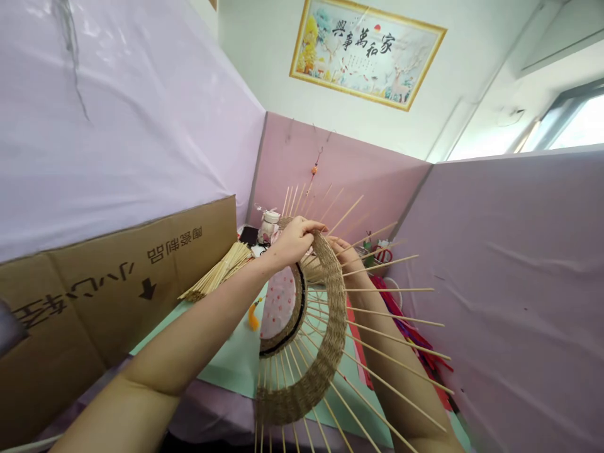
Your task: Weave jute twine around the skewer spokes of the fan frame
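Observation:
A half-round woven straw fan [333,302] stands up in front of me, with thin bamboo sticks radiating out past its broad outer band. Its inner part carries white fabric with pink-red spots [279,301], edged by a dark braid and a straw border. My left hand [296,240] is closed on the upper part of the woven band, its fingers reaching over the edge. My right hand [345,250] is at the far side of the same band, among the sticks; the band hides part of its fingers.
Left of the fan lies a bundle of bamboo sticks [219,270] beside a large cardboard sheet [117,283]. A white-lidded jar [270,226] stands behind. Red-handled scissors [384,253] and red and purple strips [415,327] are at right. An orange tassel [253,318] lies on the green mat [226,371].

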`<state>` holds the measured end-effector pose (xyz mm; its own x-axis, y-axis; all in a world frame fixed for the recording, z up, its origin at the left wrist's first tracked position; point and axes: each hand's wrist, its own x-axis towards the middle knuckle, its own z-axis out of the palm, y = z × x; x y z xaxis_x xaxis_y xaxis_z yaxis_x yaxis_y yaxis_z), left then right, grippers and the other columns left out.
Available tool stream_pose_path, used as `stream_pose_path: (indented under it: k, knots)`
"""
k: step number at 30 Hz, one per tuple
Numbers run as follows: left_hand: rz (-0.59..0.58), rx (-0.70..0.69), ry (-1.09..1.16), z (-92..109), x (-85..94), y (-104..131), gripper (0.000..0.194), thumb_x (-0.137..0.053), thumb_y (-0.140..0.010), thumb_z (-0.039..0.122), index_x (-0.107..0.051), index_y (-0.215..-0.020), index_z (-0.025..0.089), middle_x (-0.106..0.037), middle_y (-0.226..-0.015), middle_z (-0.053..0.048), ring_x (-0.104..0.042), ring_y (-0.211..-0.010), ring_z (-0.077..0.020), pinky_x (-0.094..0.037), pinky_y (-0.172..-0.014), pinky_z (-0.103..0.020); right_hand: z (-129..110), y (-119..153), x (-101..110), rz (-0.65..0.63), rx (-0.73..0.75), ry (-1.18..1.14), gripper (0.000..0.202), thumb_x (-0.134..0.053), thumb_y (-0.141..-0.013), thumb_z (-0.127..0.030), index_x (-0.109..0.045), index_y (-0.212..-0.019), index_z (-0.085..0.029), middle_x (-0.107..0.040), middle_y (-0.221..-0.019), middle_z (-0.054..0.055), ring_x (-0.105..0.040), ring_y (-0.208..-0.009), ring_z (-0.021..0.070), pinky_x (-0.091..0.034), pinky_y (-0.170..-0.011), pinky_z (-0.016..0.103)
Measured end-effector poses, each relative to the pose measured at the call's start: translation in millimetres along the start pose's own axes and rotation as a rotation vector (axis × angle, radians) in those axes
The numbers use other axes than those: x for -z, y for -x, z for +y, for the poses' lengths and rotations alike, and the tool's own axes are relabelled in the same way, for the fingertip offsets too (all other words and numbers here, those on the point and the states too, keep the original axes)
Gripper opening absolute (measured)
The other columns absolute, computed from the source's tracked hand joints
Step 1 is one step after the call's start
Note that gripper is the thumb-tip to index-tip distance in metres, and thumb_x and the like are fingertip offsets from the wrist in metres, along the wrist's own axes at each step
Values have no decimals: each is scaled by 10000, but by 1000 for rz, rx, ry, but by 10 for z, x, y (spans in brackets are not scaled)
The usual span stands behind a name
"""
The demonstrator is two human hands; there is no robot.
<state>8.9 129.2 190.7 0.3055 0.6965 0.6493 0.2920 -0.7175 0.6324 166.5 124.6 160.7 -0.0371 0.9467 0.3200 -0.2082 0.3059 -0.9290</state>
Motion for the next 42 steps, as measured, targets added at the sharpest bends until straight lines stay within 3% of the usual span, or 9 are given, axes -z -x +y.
stream_pose_path:
  k: [4, 9, 18, 22, 26, 33, 36, 42]
  knots:
    - [-27, -36, 102, 19, -106, -58, 416, -439, -801, 63, -715, -1096, 162, -620, -1039, -75, -588, -1049, -180, -450, -975, -319, -197, 29, 98, 210, 265, 279, 340, -790, -601, -480, -624, -645, -187, -574, -579, -27, -459, -520, 105, -365, -528, 262]
    - [-39, -97, 144, 61, -134, -38, 433, -438, -795, 64, -712, -1116, 163, -630, -1016, -76, -596, -1027, -184, -457, -965, -327, -397, 45, 201, 298, 429, 613, 334, -717, -668, -501, -623, -648, -180, -518, -536, -25, -412, -507, 109, -334, -488, 253]
    - [-53, -124, 190, -10, -124, -40, 494, -441, -770, 64, -701, -1156, 230, -629, -971, -49, -592, -937, -168, -476, -901, -324, -485, -97, 247, 206, 400, 741, 367, -659, -670, -535, -621, -630, -173, -513, -544, -15, -396, -511, 109, -318, -493, 254]
    - [-69, -106, 282, -68, -165, -12, 536, -426, -766, 50, -663, -1215, 224, -615, -990, -52, -574, -916, -157, -491, -836, -294, -490, -105, 211, 248, 486, 800, 301, -622, -713, -467, -649, -669, -170, -539, -567, -9, -418, -540, 119, -331, -527, 258]
    - [5, -77, 379, -82, -245, 20, 506, -441, -763, 35, -631, -1202, 198, -602, -1017, -55, -573, -918, -144, -503, -781, -264, -447, -111, 172, 266, 529, 837, 264, -607, -733, -430, -662, -698, -174, -578, -593, -1, -466, -565, 132, -367, -557, 265]
    - [68, 209, 601, -31, -313, -77, 134, -516, -826, 137, -641, -876, 134, -621, -732, -8, -552, -575, -84, -449, -540, -197, -320, -186, 205, 269, 530, 822, 218, -603, -732, -398, -658, -699, -190, -610, -632, 10, -506, -604, 152, -395, -592, 280]
    - [103, 262, 606, -23, -315, -141, 88, -594, -818, 178, -659, -784, 128, -594, -599, 16, -518, -493, -72, -418, -500, -187, -290, -204, 203, 278, 542, 809, 206, -602, -733, -393, -650, -703, -194, -617, -653, 13, -511, -618, 154, -401, -603, 282]
    - [100, 310, 633, 1, -257, -199, 91, -674, -772, 130, -663, -684, 108, -595, -563, 8, -506, -467, -58, -401, -480, -181, -298, -229, 177, 302, 569, 832, 214, -606, -715, -403, -621, -668, -195, -562, -605, -6, -461, -579, 137, -376, -579, 274]
